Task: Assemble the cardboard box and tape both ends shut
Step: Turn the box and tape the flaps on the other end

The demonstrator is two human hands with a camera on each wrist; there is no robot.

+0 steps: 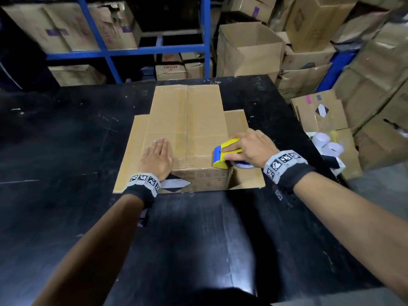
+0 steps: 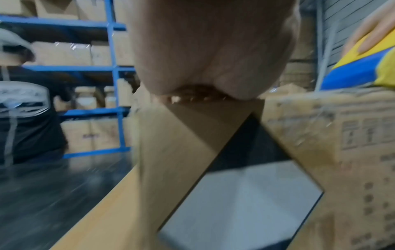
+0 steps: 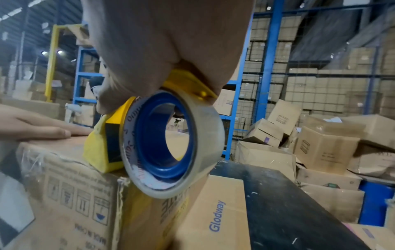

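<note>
The cardboard box (image 1: 187, 133) stood on the black table (image 1: 66, 140), its top flaps folded shut. The left hand (image 1: 157, 159) lay flat on the top, fingers straight. The right hand (image 1: 251, 149) grasped the yellow tape dispenser (image 1: 227, 154), its front pressed against the box's near right corner beneath the fingers.

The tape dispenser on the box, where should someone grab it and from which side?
Grip the tape dispenser by its yellow top housing, from above, as the right hand does. The roll hangs below, and the front edge rests on the box.
</note>
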